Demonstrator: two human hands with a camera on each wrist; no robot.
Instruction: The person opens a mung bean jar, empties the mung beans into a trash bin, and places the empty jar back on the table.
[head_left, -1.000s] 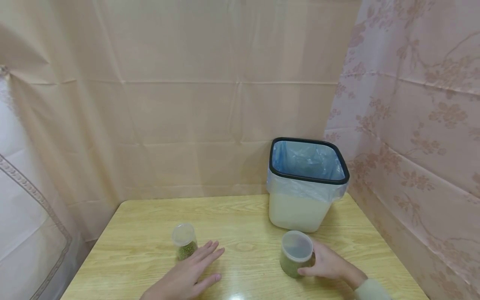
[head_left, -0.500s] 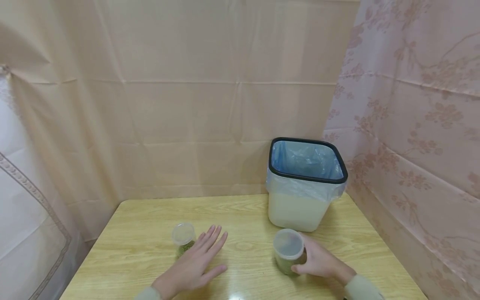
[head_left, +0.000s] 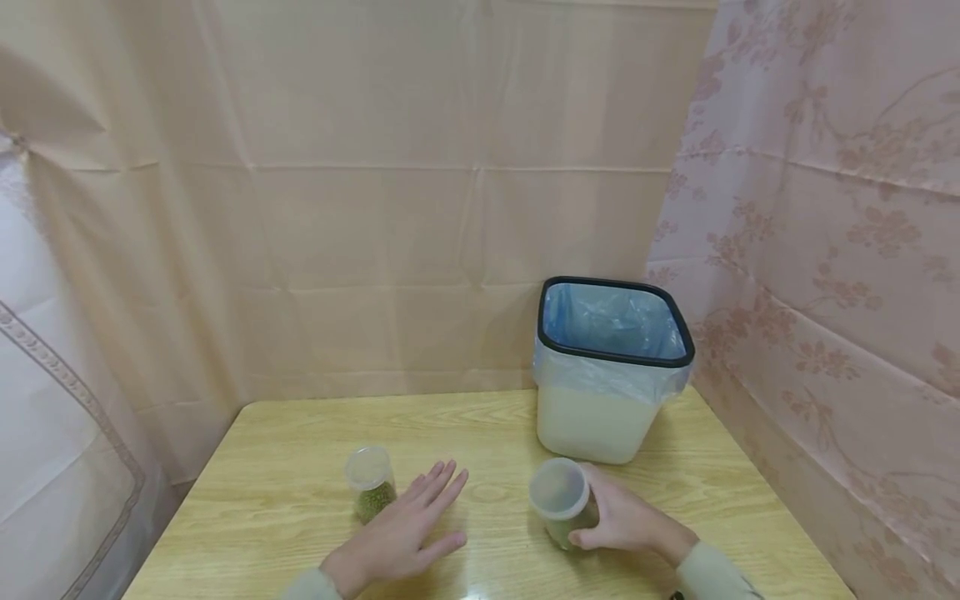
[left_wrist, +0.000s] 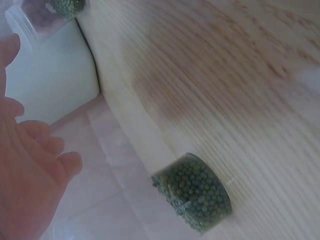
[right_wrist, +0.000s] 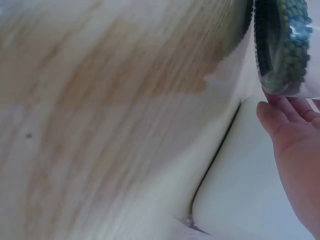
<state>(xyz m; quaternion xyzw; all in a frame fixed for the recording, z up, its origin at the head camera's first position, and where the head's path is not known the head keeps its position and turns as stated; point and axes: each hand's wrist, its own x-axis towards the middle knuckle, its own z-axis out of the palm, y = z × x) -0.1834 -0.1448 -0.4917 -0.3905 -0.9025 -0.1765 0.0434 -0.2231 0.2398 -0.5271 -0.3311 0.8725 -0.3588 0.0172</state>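
Note:
My right hand (head_left: pixel 621 512) grips a clear plastic jar (head_left: pixel 561 498) of green beans from its right side. The jar leans left, and in the right wrist view its underside (right_wrist: pixel 292 47) shows beans through the plastic, raised off the wood. My left hand (head_left: pixel 408 533) hovers palm down, fingers straight and thumb spread, holding nothing. Just beyond it stands a second clear jar (head_left: pixel 370 469), partly filled with green beans and topped by a pale lid. Part of its lower side is hidden by that hand. In the left wrist view the beans (left_wrist: pixel 195 192) in this jar look close.
A white bin (head_left: pixel 592 421) with a black rim and a bluish plastic liner stands at the back right of the wooden table (head_left: pixel 300 425). Beige cloth (head_left: pixel 375 208) hangs behind, and a pink floral curtain (head_left: pixel 840 292) hangs along the right.
My right hand has carried its jar leftward, toward the table's middle, and the jar now tilts more to the left. My left hand has shifted slightly right. The other jar stays put.

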